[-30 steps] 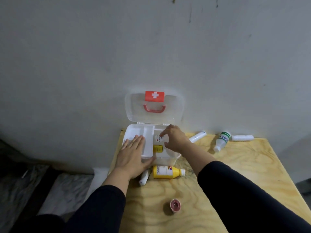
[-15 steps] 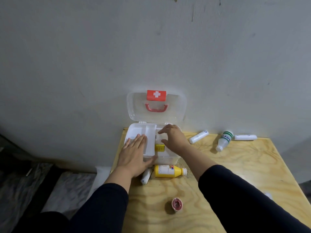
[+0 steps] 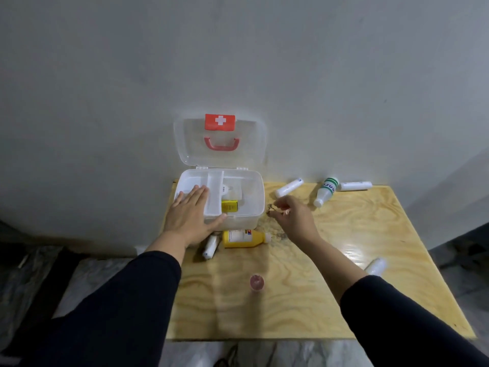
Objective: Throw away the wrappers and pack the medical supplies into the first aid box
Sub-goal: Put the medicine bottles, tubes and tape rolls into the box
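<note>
The white first aid box (image 3: pixel 256 197) stands open at the table's back, its clear lid (image 3: pixel 251 144) leaning on the wall. Inside lie a small yellow carton (image 3: pixel 229 206) and a white packet (image 3: pixel 228 191). My left hand (image 3: pixel 191 215) rests flat on the box's left compartment, fingers apart. Just right of the box, my right hand (image 3: pixel 293 217) pinches a small crumpled wrapper (image 3: pixel 271 209) above the table. A yellow bottle (image 3: pixel 242 238) and a white roll (image 3: pixel 211 246) lie in front of the box.
On the wooden table (image 3: pixel 304 308) sit a pink tape roll (image 3: pixel 257 282), a white tube (image 3: pixel 288 188), a green-banded white bottle (image 3: pixel 326 192), another white tube (image 3: pixel 356 185) and a white roll (image 3: pixel 375 266) near the right edge. Floor drops away on the left.
My right hand has come out of the box and moved right, now pinching a small wrapper beside it. My left hand has stayed on the box.
</note>
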`<state>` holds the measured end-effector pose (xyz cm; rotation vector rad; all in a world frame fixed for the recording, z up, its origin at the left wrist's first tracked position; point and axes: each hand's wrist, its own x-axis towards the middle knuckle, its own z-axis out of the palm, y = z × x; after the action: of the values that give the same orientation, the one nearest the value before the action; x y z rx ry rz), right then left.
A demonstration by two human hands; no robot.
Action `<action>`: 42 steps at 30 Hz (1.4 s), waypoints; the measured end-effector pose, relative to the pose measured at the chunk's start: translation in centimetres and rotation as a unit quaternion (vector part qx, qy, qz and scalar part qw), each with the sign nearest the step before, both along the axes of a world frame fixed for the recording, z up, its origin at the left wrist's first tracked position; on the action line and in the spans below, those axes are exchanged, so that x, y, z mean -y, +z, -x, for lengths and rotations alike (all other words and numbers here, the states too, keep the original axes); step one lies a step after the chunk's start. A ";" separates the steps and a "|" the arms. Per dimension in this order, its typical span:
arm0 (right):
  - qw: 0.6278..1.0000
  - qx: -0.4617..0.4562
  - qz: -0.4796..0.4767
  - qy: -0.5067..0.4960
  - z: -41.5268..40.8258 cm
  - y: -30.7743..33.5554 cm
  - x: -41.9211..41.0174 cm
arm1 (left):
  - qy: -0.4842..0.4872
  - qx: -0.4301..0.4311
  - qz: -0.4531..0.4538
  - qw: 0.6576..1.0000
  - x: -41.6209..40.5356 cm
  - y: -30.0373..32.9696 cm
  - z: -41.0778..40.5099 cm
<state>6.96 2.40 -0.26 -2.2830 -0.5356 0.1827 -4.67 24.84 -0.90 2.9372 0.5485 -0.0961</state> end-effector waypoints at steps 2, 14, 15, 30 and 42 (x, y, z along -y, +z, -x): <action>0.997 -0.078 -0.011 -0.009 0.9 -1.7 0.3 | -0.001 0.007 -0.002 1.000 0.0 0.0 0.0; 0.986 -0.162 -0.047 0.019 2.7 -3.9 1.4 | -0.001 0.000 -0.009 1.000 -0.1 -0.4 0.0; 0.984 -0.162 -0.069 0.011 2.6 -3.5 1.7 | -0.002 0.000 -0.009 1.000 -0.1 -0.4 -0.1; 0.991 0.036 -0.113 -0.064 -1.7 7.6 1.8 | -0.002 -0.002 0.010 1.000 0.1 0.0 0.0; 0.990 0.061 -0.125 -0.022 -2.5 9.7 -5.3 | 0.004 -0.021 0.010 1.000 0.3 0.6 -0.1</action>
<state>9.44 7.70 9.42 -2.0665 -0.5397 -0.0456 -4.56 24.53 -0.25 2.9189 0.5627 -0.1631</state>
